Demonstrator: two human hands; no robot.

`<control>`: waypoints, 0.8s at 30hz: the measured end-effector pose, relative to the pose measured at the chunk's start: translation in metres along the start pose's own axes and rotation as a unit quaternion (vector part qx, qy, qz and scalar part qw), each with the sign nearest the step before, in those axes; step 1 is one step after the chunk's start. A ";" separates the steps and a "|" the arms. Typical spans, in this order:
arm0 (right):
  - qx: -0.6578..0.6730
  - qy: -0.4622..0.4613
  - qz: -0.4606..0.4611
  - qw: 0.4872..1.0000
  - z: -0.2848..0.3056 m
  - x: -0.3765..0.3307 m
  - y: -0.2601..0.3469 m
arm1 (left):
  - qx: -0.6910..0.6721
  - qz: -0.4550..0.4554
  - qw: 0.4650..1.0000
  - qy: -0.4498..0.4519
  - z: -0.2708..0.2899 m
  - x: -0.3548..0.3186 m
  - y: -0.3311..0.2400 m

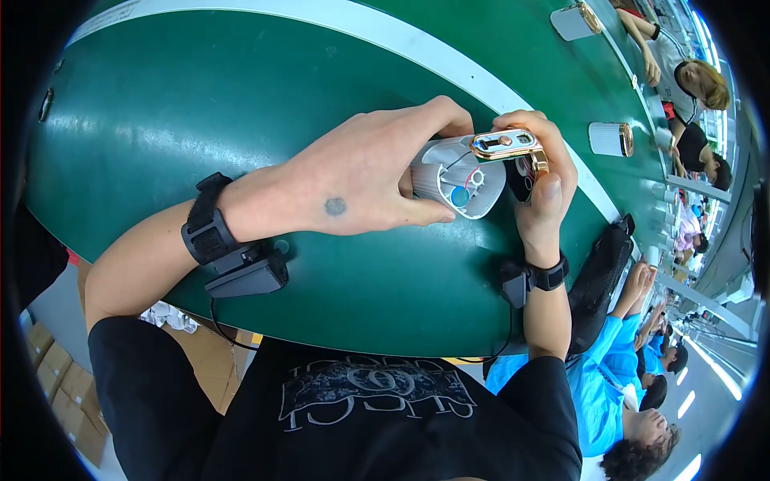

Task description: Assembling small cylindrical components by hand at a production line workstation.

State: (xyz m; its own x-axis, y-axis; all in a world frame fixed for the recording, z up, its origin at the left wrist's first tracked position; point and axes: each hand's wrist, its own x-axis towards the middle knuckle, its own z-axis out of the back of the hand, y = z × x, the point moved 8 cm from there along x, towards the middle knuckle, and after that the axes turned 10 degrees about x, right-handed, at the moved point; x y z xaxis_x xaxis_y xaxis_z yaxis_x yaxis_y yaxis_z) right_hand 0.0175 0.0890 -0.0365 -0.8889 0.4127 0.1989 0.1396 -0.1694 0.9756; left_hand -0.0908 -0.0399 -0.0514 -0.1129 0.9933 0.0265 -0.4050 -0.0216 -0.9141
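Observation:
My left hand (pixel 345 172) is closed around a white ribbed housing (pixel 433 180), thumb below and fingers over the top. The housing's open end faces right and shows a blue round part (pixel 459 196), white posts and thin wires inside. My right hand (pixel 549 164) grips a gold-rimmed cap (pixel 504 144) with a white inner face, just above and right of the opening. Thin wires run between the cap and the housing. A dark part (pixel 523 180) shows under the cap, inside the curl of my right fingers; its kind is unclear. Both wrists wear black straps with small devices.
The green table (pixel 200 104) has a white strip (pixel 425 56) curving across it. Beyond it, white cylinders with gold ends (pixel 611 139) stand on a green belt. A black bag (pixel 601 280) lies right of my right forearm. Other people sit along the right; cardboard boxes (pixel 68 385) are at lower left.

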 end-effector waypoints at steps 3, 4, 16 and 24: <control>0.006 -0.003 -0.001 1.000 0.000 0.000 -0.004 | -0.001 0.004 1.000 0.003 -0.001 -0.001 0.000; 0.009 -0.005 0.000 1.000 0.000 0.000 -0.004 | -0.014 0.008 1.000 0.002 -0.002 0.000 0.000; 0.012 -0.032 -0.014 0.999 0.006 -0.011 -0.008 | -0.040 0.051 0.998 -0.017 -0.005 0.001 0.005; -0.078 -0.050 0.042 0.995 0.006 -0.009 0.012 | -0.065 0.014 0.997 -0.031 0.000 -0.001 0.001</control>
State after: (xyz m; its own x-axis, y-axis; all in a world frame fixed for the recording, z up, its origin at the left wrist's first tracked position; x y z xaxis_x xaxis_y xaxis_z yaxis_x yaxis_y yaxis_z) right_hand 0.0293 0.0886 -0.0261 -0.8280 0.4766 0.2954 0.1362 -0.3401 0.9305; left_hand -0.0910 -0.0408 -0.0528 -0.1810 0.9833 0.0214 -0.2806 -0.0308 -0.9593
